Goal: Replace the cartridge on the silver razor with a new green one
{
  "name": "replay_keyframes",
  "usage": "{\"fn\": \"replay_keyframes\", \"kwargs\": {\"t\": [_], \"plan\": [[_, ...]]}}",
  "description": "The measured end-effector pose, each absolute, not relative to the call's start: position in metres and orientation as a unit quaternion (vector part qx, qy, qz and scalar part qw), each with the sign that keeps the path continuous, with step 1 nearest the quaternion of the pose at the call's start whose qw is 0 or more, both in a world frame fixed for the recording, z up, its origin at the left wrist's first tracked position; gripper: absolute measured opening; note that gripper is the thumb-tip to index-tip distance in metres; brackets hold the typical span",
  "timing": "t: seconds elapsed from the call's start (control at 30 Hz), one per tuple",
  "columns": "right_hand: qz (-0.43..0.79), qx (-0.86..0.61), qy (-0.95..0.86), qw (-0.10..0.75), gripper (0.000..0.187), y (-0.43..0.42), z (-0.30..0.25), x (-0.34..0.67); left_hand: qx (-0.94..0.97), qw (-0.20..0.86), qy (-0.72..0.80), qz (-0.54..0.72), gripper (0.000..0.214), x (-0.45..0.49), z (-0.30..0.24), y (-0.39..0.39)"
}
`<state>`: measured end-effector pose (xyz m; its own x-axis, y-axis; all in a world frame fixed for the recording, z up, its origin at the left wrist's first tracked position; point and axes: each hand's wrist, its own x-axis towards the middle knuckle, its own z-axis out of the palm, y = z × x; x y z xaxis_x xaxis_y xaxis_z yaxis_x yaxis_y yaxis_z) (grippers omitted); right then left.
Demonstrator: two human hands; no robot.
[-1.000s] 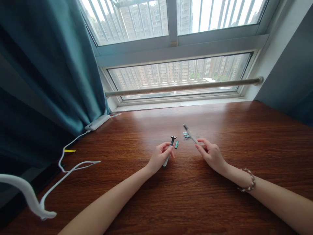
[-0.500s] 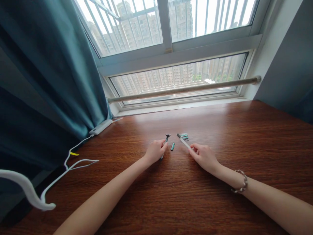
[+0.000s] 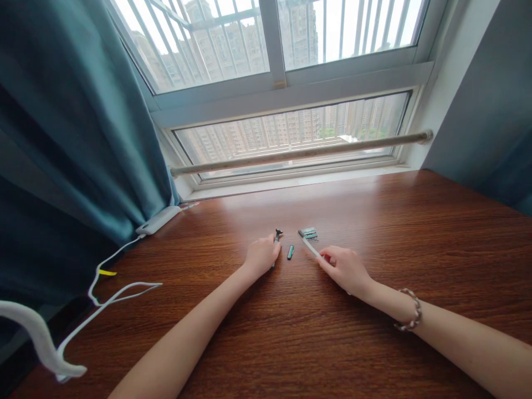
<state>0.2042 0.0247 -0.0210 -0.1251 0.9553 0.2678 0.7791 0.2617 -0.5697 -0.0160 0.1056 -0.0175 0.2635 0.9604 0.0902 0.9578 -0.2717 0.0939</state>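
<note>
My left hand [image 3: 261, 256] is closed around a razor handle [image 3: 277, 237]; its dark forked end, with no blade cartridge on it, sticks out past the fingers. In my right hand [image 3: 344, 268] is a slim white-handled brush [image 3: 310, 246], toothbrush-like, pinched near its end, its dark head pointing away to the left. A loose razor cartridge [image 3: 290, 252], dark with a green stripe, lies on the table between the two hands. Just beyond the brush, partly behind its head, rests a small clear pack of green-striped cartridges [image 3: 311, 233].
The brown wooden table [image 3: 257, 343] reaches back to the barred window [image 3: 291, 133] with a horizontal rail [image 3: 307, 154]. At left are a blue curtain [image 3: 95, 111], a white power strip [image 3: 158, 221], its white cable [image 3: 108, 252] with a yellow tag, and a curved white arm [image 3: 37, 332].
The whole view has shifted slightly, so the scene sits a little further left. My left hand has turned a little with the razor handle. Both hands keep their holds; the loose cartridge stays on the table.
</note>
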Motion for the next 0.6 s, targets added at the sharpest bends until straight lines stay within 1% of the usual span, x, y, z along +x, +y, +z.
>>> {"fn": "replay_keyframes", "kwargs": {"t": [0.13, 0.2, 0.3, 0.33, 0.37, 0.4, 0.43, 0.5, 0.53, 0.6], "plan": [[0.178, -0.577, -0.735, 0.311, 0.024, 0.024, -0.020, 0.204, 0.788, 0.002, 0.613, 0.053, 0.040, -0.015, -0.014, 0.102], [0.203, -0.563, -0.733, 0.324, 0.025, 0.022, -0.018, 0.204, 0.786, -0.002, 0.616, 0.056, 0.047, -0.015, -0.008, 0.097], [0.219, -0.551, -0.724, 0.352, 0.024, 0.017, -0.010, 0.196, 0.779, -0.008, 0.621, 0.093, 0.060, -0.012, 0.004, 0.084], [0.216, -0.549, -0.722, 0.363, 0.023, 0.016, -0.006, 0.190, 0.784, 0.012, 0.609, 0.120, 0.060, -0.010, 0.008, 0.078], [0.210, -0.546, -0.721, 0.371, 0.021, 0.015, -0.001, 0.184, 0.800, 0.063, 0.578, 0.150, 0.058, -0.008, 0.010, 0.072], [0.201, -0.541, -0.724, 0.377, 0.020, 0.014, 0.003, 0.177, 0.816, 0.147, 0.530, 0.177, 0.056, -0.004, 0.012, 0.067], [0.191, -0.534, -0.731, 0.379, 0.020, 0.014, 0.007, 0.169, 0.818, 0.252, 0.477, 0.201, 0.054, 0.000, 0.012, 0.062], [0.174, -0.512, -0.752, 0.376, 0.020, 0.017, 0.013, 0.155, 0.754, 0.449, 0.404, 0.259, 0.053, 0.007, 0.011, 0.057], [0.176, -0.496, -0.762, 0.378, 0.019, 0.020, 0.013, 0.149, 0.702, 0.515, 0.393, 0.297, 0.050, 0.008, 0.011, 0.056], [0.200, -0.468, -0.769, 0.388, 0.021, 0.028, 0.010, 0.144, 0.591, 0.579, 0.412, 0.382, 0.042, 0.007, 0.012, 0.060]]}}
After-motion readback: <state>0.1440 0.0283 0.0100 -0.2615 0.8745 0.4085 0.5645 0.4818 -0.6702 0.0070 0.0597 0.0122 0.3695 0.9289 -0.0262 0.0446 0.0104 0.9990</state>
